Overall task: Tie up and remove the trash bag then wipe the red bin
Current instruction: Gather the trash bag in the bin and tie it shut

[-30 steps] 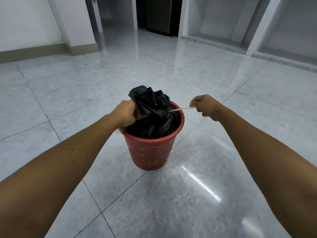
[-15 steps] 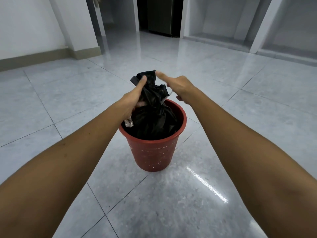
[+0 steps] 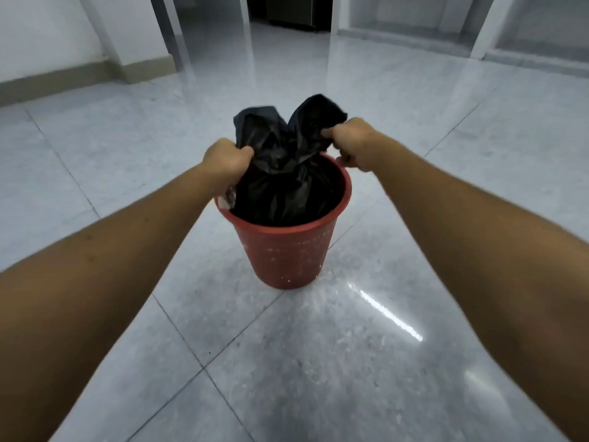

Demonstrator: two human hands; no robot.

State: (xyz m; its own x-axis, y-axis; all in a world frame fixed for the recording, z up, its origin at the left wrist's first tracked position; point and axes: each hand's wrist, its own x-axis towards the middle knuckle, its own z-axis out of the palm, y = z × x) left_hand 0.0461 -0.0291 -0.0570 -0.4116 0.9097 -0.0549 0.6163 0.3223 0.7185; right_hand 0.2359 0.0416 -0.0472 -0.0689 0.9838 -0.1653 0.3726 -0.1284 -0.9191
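Note:
A red bin (image 3: pixel 287 253) with pale specks on its wall stands on the tiled floor at mid-frame. A black trash bag (image 3: pixel 280 186) fills it, and the bag's top is split into two bunched ears that stick up above the rim. My left hand (image 3: pixel 228 162) grips the left ear at the bin's left rim. My right hand (image 3: pixel 352 143) grips the right ear above the far right rim. A bit of clear wrapper (image 3: pixel 230 196) shows under my left wrist at the rim.
Glossy grey floor tiles (image 3: pixel 350 362) surround the bin on all sides. A white wall with a beige skirting (image 3: pixel 63 78) runs at the far left. A dark doorway (image 3: pixel 287 11) and white pillars lie at the back.
A second ago my right hand pulled a pale strip out to the right. Then both hands met at the bag's neck. Now they have parted, each holding one ear of the bag.

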